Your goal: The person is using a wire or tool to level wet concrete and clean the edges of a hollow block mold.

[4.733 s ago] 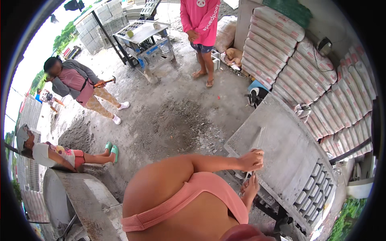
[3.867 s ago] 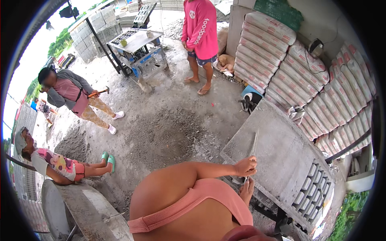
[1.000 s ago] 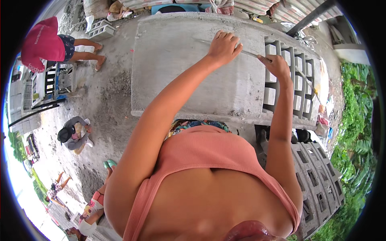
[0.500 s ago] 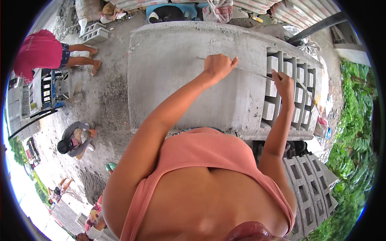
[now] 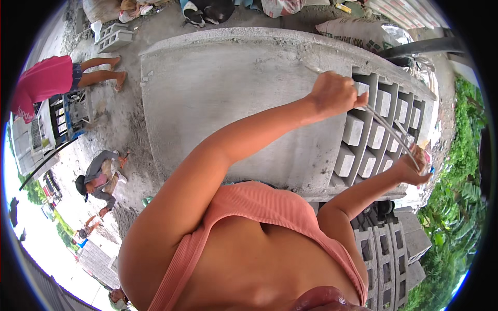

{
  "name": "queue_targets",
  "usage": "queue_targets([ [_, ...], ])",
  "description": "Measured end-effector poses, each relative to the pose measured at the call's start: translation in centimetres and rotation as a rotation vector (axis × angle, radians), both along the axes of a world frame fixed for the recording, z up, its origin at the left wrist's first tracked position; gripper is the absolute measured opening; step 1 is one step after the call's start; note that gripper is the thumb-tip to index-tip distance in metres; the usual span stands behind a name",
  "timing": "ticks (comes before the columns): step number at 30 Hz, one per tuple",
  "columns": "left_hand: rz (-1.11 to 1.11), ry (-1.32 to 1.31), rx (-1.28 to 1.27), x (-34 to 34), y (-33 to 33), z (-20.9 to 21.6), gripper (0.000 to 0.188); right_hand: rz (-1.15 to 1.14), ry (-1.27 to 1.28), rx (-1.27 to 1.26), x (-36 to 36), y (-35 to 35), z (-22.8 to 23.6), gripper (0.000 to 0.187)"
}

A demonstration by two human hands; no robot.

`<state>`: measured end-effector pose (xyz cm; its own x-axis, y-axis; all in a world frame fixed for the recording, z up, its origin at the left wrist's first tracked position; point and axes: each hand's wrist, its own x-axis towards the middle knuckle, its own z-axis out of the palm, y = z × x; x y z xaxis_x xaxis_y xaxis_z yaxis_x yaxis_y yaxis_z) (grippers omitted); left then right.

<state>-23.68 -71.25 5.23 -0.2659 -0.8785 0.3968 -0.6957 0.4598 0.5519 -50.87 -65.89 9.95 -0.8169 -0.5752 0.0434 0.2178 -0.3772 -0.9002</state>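
Observation:
A thin grey metal rod point(image 5: 385, 124) slants over the right part of the slab, across a grid of openings. My left hand point(image 5: 334, 94) is closed around it near the slab's far right corner, and a short end sticks out beyond the fist. Lower and farther right, beyond the grid's edge, my right hand point(image 5: 411, 167) is closed on the rod's other end, with some fingers partly stretched. Beneath lies a large grey concrete slab point(image 5: 233, 109) with a smooth top. The grey grid point(image 5: 358, 155) at its right side has pale blocks point(image 5: 354, 129) in its openings.
Hollow concrete blocks point(image 5: 386, 259) stand at the lower right, with green plants point(image 5: 456, 207) beyond. On the left are a person in a pink shirt point(image 5: 49, 80) and a crouching person point(image 5: 101, 176). A black-and-white dog point(image 5: 210, 11) and sacks point(image 5: 358, 33) lie behind the slab.
Both hands have moved right with the rod, the right hand also nearer to me. The rod now slants more steeply. My view has shifted, and the crouching person has reached out an arm.

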Motion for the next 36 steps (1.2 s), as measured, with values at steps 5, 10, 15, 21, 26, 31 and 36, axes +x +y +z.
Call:
queue_targets([
  [5,-0.037,0.017,-0.102,-4.6,-4.2,-0.1,0.050,-0.299,0.455,0.283,-8.4,-4.0,-4.0,0.029],
  [10,-0.033,-0.024,-0.129,-4.9,-5.6,-2.9,0.047,-0.351,0.064,0.083,-8.3,-8.8,-8.2,0.020],
  [15,0.055,0.047,-0.301,-0.2,-3.9,-4.5,0.043,0.112,0.222,-0.045,-5.2,-7.3,-8.4,0.034],
  [21,-0.041,0.133,-0.299,-6.3,-3.9,-2.9,0.048,-0.252,0.750,-0.029,-16.0,-4.4,-8.3,0.024],
  [26,-0.112,-0.022,-0.282,0.7,-4.6,-3.8,0.053,-0.225,0.102,-0.135,-3.9,-7.1,-8.5,0.024],
  [31,-0.017,-0.009,-0.104,1.2,-3.7,-2.9,0.049,-0.174,0.669,-0.024,-2.5,-5.0,-3.6,0.027],
  [36,-0.080,0.070,-0.232,-3.6,-2.7,-0.9,0.049,-0.413,1.284,0.005,-11.2,-2.6,-6.3,0.023],
])
